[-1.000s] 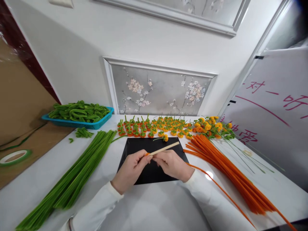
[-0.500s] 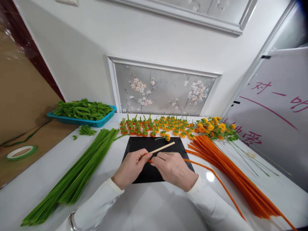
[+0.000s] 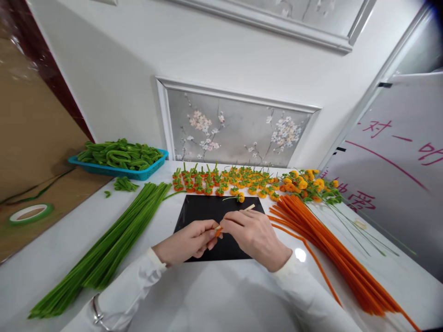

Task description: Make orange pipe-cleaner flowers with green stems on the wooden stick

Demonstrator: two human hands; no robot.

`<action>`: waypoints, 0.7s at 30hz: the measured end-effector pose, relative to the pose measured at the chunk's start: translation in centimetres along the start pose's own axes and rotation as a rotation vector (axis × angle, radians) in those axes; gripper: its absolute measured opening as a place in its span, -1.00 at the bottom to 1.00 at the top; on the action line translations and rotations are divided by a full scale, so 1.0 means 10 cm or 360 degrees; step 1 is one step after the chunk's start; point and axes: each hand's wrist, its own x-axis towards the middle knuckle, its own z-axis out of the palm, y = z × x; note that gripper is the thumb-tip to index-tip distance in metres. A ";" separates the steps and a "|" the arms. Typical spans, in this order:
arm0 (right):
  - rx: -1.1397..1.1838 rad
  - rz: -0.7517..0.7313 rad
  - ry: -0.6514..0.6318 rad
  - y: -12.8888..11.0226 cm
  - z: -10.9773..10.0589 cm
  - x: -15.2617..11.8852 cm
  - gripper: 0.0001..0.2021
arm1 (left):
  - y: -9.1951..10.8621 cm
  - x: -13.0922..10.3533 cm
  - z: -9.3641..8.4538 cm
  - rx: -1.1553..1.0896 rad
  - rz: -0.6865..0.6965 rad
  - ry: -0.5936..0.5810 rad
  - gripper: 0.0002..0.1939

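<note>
Over the black mat (image 3: 204,207), my left hand (image 3: 190,240) pinches the near end of a thin pale wooden stick (image 3: 249,207). A short piece of orange stem (image 3: 218,232) is wrapped at that end, between the fingertips. My right hand (image 3: 254,235) lies over the middle of the stick with its fingers curled closed; the stick's far tip sticks out beyond the knuckles. An orange fuzzy stem (image 3: 316,258) trails to the right from beneath my right hand. Whether the fingers grip stick or stem is partly hidden.
Green stems (image 3: 114,235) lie left, orange stems (image 3: 339,253) right. Rows of small orange and green pieces (image 3: 221,182) stand behind the mat, beside yellow flowers (image 3: 311,184). A blue tray (image 3: 148,173) of green loops is back left. Green tape (image 3: 31,214) lies far left.
My right hand has shifted over the stick, covering more of it. My left hand has turned and moved slightly left. The trailing orange stem has been drawn in a little.
</note>
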 end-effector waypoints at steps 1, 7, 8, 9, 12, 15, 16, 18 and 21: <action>-0.0019 -0.0020 -0.0022 0.00 -0.02 0.00 -0.82 | 0.00 0.00 0.00 0.0011 0.0001 -0.0001 -0.64; -0.0085 -0.0109 -0.0042 0.01 -0.09 0.01 -0.81 | 0.00 0.00 -0.02 0.0008 0.0044 -0.0002 -0.62; -0.0082 -0.0115 -0.0020 0.02 -0.09 0.00 -0.80 | 0.01 -0.01 -0.03 -0.0043 0.0052 -0.0005 -0.61; -0.0077 -0.0118 0.0001 0.03 -0.09 0.00 -0.79 | 0.02 -0.02 -0.04 -0.0108 0.0043 -0.0001 -0.60; -0.0066 -0.0105 0.0048 0.06 -0.09 -0.02 -0.78 | 0.03 -0.04 -0.06 -0.0236 -0.0059 0.0048 -0.53; -0.0083 -0.0096 0.0044 0.07 -0.09 -0.02 -0.77 | 0.01 -0.04 -0.07 -0.0156 -0.0097 0.0089 -0.52; -0.0096 -0.0093 0.0028 0.07 -0.08 -0.02 -0.77 | 0.01 -0.03 -0.07 -0.0107 -0.0079 0.0106 -0.54; -0.0112 -0.0080 -0.0021 0.07 -0.07 -0.02 -0.78 | 0.00 -0.02 -0.06 0.0019 -0.0025 0.0127 -0.59; -0.0096 -0.0043 -0.0109 0.07 -0.05 -0.02 -0.82 | 0.01 -0.01 -0.02 0.0312 0.0018 0.0160 -0.64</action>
